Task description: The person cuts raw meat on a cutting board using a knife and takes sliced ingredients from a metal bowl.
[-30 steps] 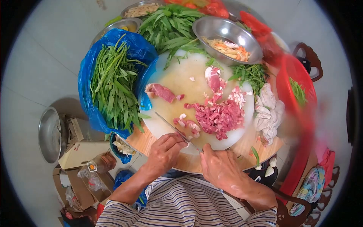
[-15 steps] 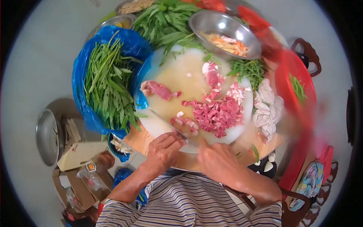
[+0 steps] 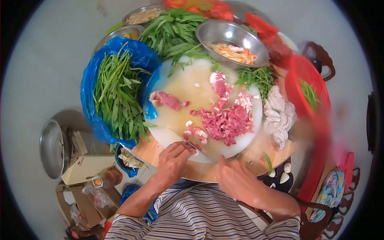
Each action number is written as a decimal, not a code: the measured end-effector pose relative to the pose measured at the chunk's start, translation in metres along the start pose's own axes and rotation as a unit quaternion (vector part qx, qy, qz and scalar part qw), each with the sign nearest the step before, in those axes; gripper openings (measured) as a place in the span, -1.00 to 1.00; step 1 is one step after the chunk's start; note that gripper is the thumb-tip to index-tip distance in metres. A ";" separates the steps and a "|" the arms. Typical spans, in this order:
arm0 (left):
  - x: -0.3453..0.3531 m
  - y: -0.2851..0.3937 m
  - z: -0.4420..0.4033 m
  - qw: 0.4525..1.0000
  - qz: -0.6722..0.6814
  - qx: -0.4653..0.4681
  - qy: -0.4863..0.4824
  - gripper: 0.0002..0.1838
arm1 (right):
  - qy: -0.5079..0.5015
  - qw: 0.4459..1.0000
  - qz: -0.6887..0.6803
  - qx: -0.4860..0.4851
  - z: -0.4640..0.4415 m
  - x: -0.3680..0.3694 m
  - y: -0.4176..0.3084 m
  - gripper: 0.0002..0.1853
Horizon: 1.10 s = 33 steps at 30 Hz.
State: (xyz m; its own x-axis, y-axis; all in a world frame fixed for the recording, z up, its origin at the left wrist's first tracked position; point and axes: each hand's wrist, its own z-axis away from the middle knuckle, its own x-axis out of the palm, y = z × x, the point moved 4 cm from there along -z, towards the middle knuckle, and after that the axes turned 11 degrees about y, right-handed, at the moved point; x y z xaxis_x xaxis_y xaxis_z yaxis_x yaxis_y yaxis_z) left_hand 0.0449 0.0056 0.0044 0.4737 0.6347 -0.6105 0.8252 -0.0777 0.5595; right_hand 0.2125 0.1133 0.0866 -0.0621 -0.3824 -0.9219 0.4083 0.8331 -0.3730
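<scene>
Meat [image 3: 227,125] heaped at the board [image 3: 180,86]'s four o'clock; right hand [image 3: 236,178] grasps knife [image 3: 181,137]; left hand [image 3: 175,160], grip unclear, likely steadies cutting at seven.

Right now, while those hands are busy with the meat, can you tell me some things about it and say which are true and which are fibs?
1. The right hand holds the knife. True.
2. The left hand is inside a steel bowl. False: the left hand is by the knife, at the near edge of the white board.
3. The pile of cut meat lies on the white board. True.
4. The blue bag is full of carrots. False: the blue bag holds green leaves.
5. The sleeves are striped. True.
</scene>
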 end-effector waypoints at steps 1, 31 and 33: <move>-0.001 0.000 -0.001 1.000 -0.001 0.009 -0.001 -0.63 | 0.006 1.000 0.000 0.002 -0.009 0.005 -0.003 -0.71; -0.009 -0.004 -0.001 0.998 0.004 0.055 0.007 -0.61 | 0.021 1.000 0.000 0.000 0.011 -0.015 -0.005 -0.77; -0.009 -0.006 0.001 0.999 0.012 0.053 0.005 -0.61 | -0.008 1.000 0.008 0.006 0.012 -0.016 -0.003 -0.74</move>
State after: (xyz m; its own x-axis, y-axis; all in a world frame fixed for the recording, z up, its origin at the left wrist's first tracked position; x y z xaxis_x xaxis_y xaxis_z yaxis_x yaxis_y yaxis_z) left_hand 0.0360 -0.0006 0.0063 0.4902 0.6399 -0.5918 0.8424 -0.1733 0.5103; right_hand 0.2232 0.1125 0.1033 -0.0417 -0.3759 -0.9257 0.4208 0.8337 -0.3575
